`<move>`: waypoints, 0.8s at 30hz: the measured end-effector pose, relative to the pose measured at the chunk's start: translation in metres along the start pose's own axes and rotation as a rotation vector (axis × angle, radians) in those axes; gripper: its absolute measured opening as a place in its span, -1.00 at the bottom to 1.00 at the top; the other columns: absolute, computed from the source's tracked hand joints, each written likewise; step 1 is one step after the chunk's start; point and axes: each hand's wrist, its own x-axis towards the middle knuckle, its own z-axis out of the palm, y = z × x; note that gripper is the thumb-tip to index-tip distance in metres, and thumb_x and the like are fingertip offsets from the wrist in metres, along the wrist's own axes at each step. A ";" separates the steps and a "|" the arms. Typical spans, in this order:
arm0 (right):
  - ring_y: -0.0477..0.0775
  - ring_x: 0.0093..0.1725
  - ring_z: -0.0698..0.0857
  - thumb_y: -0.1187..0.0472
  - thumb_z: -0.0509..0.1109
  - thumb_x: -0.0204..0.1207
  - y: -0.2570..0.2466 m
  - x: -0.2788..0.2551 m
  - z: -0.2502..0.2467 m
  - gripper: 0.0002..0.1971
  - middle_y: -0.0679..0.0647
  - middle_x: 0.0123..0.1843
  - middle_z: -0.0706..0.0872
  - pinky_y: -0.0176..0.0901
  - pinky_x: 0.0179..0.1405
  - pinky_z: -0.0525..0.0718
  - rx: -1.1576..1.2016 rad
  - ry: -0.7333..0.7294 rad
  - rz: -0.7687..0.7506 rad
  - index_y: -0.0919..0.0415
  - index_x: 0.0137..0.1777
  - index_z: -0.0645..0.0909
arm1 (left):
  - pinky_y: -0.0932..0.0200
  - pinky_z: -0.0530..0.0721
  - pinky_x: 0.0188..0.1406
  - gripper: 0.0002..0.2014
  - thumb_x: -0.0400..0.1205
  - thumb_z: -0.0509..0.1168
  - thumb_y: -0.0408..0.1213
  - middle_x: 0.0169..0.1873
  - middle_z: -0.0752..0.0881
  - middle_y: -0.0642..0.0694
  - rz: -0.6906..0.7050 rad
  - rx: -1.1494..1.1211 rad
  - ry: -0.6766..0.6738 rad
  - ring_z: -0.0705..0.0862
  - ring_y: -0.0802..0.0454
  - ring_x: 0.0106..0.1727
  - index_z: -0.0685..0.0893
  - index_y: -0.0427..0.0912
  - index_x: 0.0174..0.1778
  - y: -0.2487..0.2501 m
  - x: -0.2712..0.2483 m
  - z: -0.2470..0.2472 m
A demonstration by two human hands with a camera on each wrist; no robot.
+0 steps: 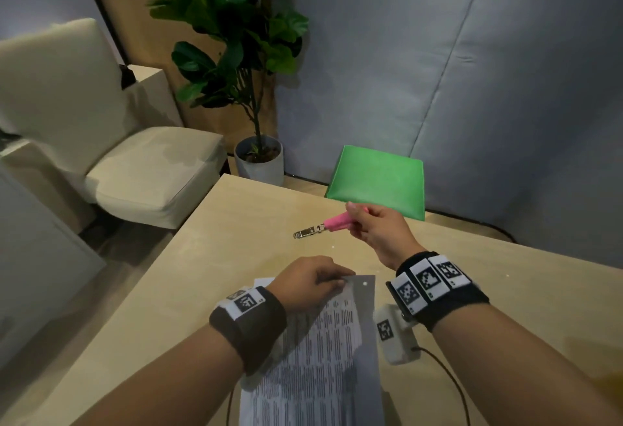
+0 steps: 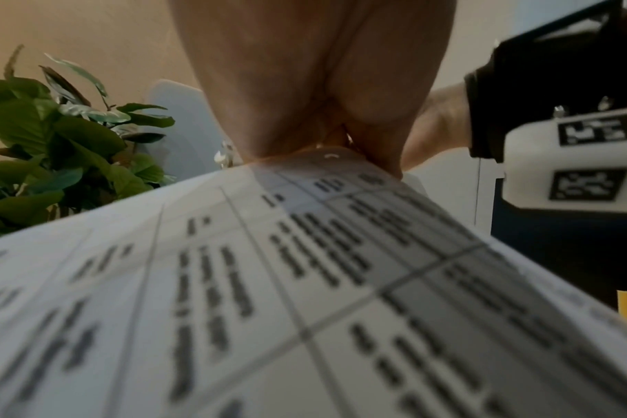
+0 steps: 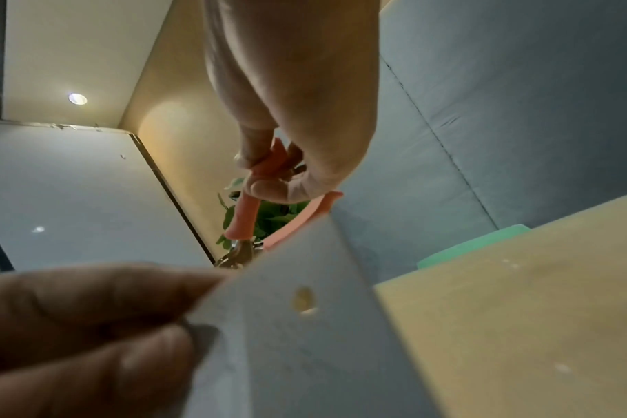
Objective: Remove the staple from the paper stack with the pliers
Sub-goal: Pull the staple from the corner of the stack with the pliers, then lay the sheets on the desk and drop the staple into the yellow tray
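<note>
Stapled sheets of white printed paper (image 1: 323, 341), covered in rows of dark text, are lying on the pale wooden counter (image 1: 236, 240) closest to the person, running lengthwise away from the body. The left hand (image 1: 310, 285) is pinching the stack's far corner between thumb and fingers and lifting it slightly, probably to bring the fastened corner up where a tool can get under it. A small punched hole (image 3: 305, 301) is showing in the grey margin just beside those fingers; the staple itself cannot be made out in any view.

Farther out, the right hand (image 1: 377, 226) is curling its fingers around the pink-handled metal pliers (image 1: 323, 226), holding them above the counter with the silver nose pointing left, well apart from the paper. Whether the nose is parted or closed is too small to tell. Judging by this pose, the tool is being readied for an approach to the lifted corner.

Bare counter is lying between the two hands, giving open room for the pliers to travel toward the corner. The counter's far edge is running just beyond the right hand, with a green square cushion (image 1: 377, 179) behind it and a potted leafy plant (image 1: 236, 54) standing farther back.
</note>
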 end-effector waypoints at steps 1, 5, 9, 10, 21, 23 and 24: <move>-0.11 -0.32 0.70 0.26 0.33 0.62 0.007 0.001 -0.002 -0.81 0.14 -0.25 0.82 -0.30 -0.19 0.62 0.003 0.014 0.011 0.39 -0.05 0.70 | 0.23 0.53 0.00 -0.73 0.65 0.30 -0.22 -0.22 0.59 0.13 -0.004 -0.012 0.003 0.58 0.15 -0.08 0.72 -0.05 0.25 -0.004 -0.002 -0.004; 0.02 -0.20 0.69 0.32 0.42 0.54 0.032 0.002 -0.008 -0.84 0.07 -0.28 0.82 -0.23 -0.08 0.73 0.037 0.091 0.068 0.39 0.05 0.68 | 0.16 0.63 0.17 -0.75 0.63 0.33 -0.23 -0.13 0.68 0.13 -0.056 -0.076 0.034 0.67 0.12 0.01 0.75 -0.07 0.20 -0.015 -0.007 -0.028; 0.10 -0.08 0.75 0.34 0.47 0.48 0.061 0.000 -0.008 -0.87 0.21 -0.09 0.85 -0.22 -0.07 0.76 0.035 0.109 0.130 0.34 0.00 0.74 | 0.23 0.57 0.09 -0.77 0.63 0.32 -0.25 -0.16 0.65 0.18 -0.082 -0.064 0.063 0.65 0.15 -0.03 0.75 -0.05 0.19 -0.021 -0.008 -0.058; 0.13 -0.03 0.76 0.34 0.50 0.45 0.068 -0.002 -0.006 -0.88 0.24 -0.02 0.84 -0.21 -0.05 0.76 0.045 0.101 0.137 0.32 -0.03 0.77 | 0.25 0.55 0.08 -0.77 0.63 0.32 -0.25 -0.17 0.64 0.23 -0.091 -0.066 0.065 0.64 0.20 -0.03 0.75 -0.04 0.18 -0.023 -0.008 -0.067; 0.05 -0.15 0.80 0.35 0.58 0.37 0.143 -0.046 0.033 -0.88 0.16 -0.06 0.83 -0.28 -0.24 0.74 -0.096 0.067 0.281 0.33 -0.10 0.79 | 0.28 0.55 0.17 -0.76 0.64 0.32 -0.25 -0.08 0.69 0.18 0.018 0.099 0.166 0.64 0.30 0.02 0.73 0.02 0.20 -0.008 -0.004 -0.167; 0.01 -0.15 0.78 0.33 0.57 0.40 0.157 -0.051 0.043 -0.95 0.12 -0.10 0.83 -0.26 -0.16 0.75 -0.229 0.036 0.308 0.22 -0.16 0.79 | 0.39 0.48 0.10 -0.76 0.64 0.32 -0.27 -0.16 0.63 0.24 0.033 0.108 0.203 0.61 0.37 -0.04 0.73 0.00 0.19 -0.006 -0.002 -0.178; -0.01 -0.12 0.78 0.29 0.59 0.38 0.163 -0.054 0.048 -0.95 0.07 -0.09 0.83 -0.23 -0.09 0.76 -0.286 0.016 0.322 0.18 -0.17 0.81 | 0.43 0.45 0.06 -0.76 0.64 0.32 -0.27 -0.19 0.61 0.25 0.037 0.112 0.210 0.60 0.38 -0.06 0.74 0.00 0.19 -0.005 -0.001 -0.183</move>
